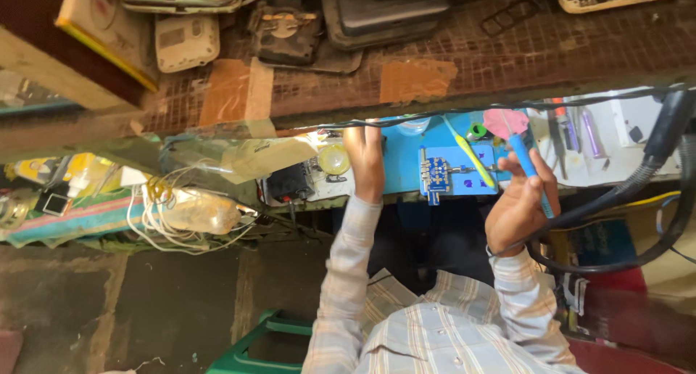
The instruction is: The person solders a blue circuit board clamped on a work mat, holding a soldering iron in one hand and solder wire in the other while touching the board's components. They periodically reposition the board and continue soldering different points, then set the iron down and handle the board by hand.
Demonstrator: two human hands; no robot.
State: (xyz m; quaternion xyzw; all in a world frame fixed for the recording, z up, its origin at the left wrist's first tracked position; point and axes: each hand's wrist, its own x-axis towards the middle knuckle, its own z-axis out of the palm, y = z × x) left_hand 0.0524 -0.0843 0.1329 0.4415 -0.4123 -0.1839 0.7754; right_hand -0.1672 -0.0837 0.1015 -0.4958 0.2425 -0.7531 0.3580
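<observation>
Plaid sleeves are seen nearest. A blue-handled tool (528, 163) is grasped by the right hand (518, 207), its fingers clenched around it, above the blue mat (402, 153) on the counter. The left hand (365, 160) is pressed on the mat, fingers released. The small blue circuit board (435, 179) appears not yet touched.

Dim surroundings, bright lit centre, soft blur

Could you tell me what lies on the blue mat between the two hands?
In the head view, a small blue circuit board lies on the blue mat between the left hand and the right hand, which grips a blue-handled tool.
</observation>
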